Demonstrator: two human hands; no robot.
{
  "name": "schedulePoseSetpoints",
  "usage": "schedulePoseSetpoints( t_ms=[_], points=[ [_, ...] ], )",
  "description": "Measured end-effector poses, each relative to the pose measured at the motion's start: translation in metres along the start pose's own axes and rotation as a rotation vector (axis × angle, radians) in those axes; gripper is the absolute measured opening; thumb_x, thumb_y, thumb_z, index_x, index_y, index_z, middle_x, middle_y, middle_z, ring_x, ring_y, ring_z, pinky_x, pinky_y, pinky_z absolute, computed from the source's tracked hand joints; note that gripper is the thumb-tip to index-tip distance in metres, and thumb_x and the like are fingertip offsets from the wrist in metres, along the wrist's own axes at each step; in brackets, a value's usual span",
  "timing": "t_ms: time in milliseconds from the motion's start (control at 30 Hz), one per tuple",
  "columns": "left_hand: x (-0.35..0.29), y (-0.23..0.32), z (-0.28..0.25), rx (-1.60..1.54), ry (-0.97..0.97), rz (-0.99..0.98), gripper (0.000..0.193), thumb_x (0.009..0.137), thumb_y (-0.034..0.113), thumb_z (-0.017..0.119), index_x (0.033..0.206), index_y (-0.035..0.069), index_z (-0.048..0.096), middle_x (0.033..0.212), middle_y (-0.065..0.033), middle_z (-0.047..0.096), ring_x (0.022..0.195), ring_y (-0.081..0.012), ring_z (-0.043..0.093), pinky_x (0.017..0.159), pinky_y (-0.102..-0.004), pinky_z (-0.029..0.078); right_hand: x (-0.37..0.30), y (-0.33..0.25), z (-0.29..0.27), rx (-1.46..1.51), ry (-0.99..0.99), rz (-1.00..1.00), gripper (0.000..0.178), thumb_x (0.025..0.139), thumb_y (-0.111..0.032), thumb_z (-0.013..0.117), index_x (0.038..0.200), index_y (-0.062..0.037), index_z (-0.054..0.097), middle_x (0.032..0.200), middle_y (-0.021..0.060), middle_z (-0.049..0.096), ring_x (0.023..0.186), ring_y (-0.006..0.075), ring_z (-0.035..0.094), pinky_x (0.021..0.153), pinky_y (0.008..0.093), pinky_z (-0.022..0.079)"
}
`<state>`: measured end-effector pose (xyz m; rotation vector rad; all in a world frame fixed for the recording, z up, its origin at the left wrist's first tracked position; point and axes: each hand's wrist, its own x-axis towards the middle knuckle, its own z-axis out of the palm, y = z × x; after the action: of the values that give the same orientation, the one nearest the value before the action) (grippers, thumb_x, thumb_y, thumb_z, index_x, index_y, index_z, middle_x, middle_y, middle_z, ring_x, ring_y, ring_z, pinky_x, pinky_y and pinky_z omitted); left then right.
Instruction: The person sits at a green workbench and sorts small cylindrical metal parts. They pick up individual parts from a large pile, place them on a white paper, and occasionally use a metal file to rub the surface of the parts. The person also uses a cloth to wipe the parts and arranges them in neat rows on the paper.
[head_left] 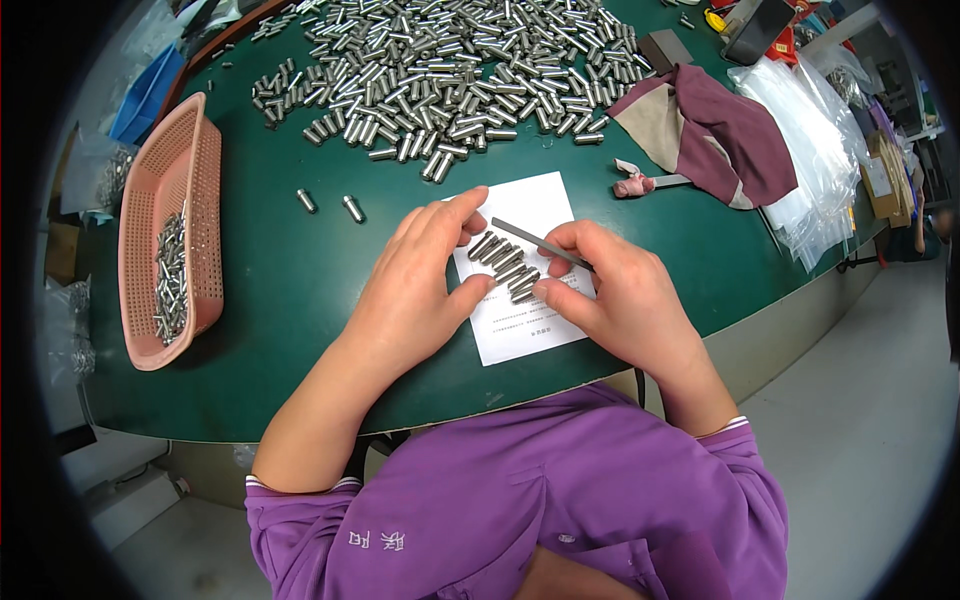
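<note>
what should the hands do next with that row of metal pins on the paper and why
Probably bring the left hand in to steady the row of pins: they lie side by side on the paper, that hand is right at their left with nothing gripped, and the right hand is occupied holding the dark bar.

One grey rod (534, 240), one printed sheet (505, 340), one pink basket (207, 250), metal pins (450, 80) beyond counting.

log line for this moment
left hand: beside metal pins | right hand: holds dark flat bar | pins: row on white paper
</note>
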<state>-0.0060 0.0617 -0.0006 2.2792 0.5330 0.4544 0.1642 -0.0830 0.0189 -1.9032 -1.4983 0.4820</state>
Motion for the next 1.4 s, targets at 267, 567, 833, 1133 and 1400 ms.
schedulePoseSetpoints(
  t_ms=[267, 567, 833, 1133, 1400],
  points=[
    [0.001, -0.004, 0.000, -0.004, 0.028, 0.011, 0.073, 0.073, -0.003, 0.077, 0.140, 0.006, 0.048, 0.115, -0.0086, 0.062, 0.103, -0.0208, 0.060, 0.090, -0.0333, 0.050, 0.004, 0.000, -0.003, -0.024, 0.024, 0.002, 0.025, 0.083, -0.014, 0.073, 0.101, -0.0055, 0.060, 0.088, 0.0090, 0.067, 0.077, 0.0292, 0.067, 0.066, 0.0398, 0.053],
    [0.002, -0.006, 0.000, 0.005, 0.046, -0.004, 0.075, 0.073, -0.001, 0.077, 0.141, 0.006, 0.047, 0.115, -0.0092, 0.062, 0.100, -0.0199, 0.060, 0.088, -0.0326, 0.049, 0.031, 0.007, -0.001, -0.086, -0.035, -0.086, 0.015, 0.087, -0.014, 0.065, 0.097, -0.0047, 0.069, 0.093, 0.0128, 0.066, 0.082, 0.0341, 0.066, 0.072, 0.0434, 0.052],
    [0.002, -0.005, 0.006, -0.095, 0.094, -0.114, 0.092, 0.072, -0.001, 0.079, 0.151, 0.005, 0.032, 0.114, -0.0081, 0.064, 0.096, -0.0179, 0.061, 0.085, -0.0308, 0.049, 0.051, 0.018, -0.001, 0.074, -0.229, -0.029, 0.018, 0.082, -0.015, 0.070, 0.099, -0.0088, 0.073, 0.097, 0.0113, 0.066, 0.092, 0.0305, 0.065, 0.082, 0.0402, 0.051],
    [0.002, -0.009, 0.011, -0.123, 0.113, -0.093, 0.095, 0.072, -0.001, 0.078, 0.152, 0.005, 0.027, 0.113, -0.0080, 0.064, 0.092, -0.0173, 0.061, 0.083, -0.0306, 0.049, 0.052, 0.020, -0.002, 0.072, -0.231, -0.148, 0.022, 0.078, -0.009, 0.075, 0.099, -0.0058, 0.073, 0.093, 0.0075, 0.066, 0.092, 0.0246, 0.063, 0.079, 0.0352, 0.051],
    [0.006, -0.005, 0.003, -0.201, 0.128, -0.067, 0.063, 0.076, -0.003, 0.075, 0.134, 0.003, 0.052, 0.112, -0.0067, 0.062, 0.097, -0.0147, 0.060, 0.085, -0.0290, 0.049, 0.053, 0.016, -0.013, 0.205, -0.108, -0.094, 0.021, 0.081, -0.015, 0.074, 0.099, -0.0054, 0.071, 0.093, 0.0089, 0.065, 0.087, 0.0232, 0.064, 0.077, 0.0350, 0.051]
  ],
)
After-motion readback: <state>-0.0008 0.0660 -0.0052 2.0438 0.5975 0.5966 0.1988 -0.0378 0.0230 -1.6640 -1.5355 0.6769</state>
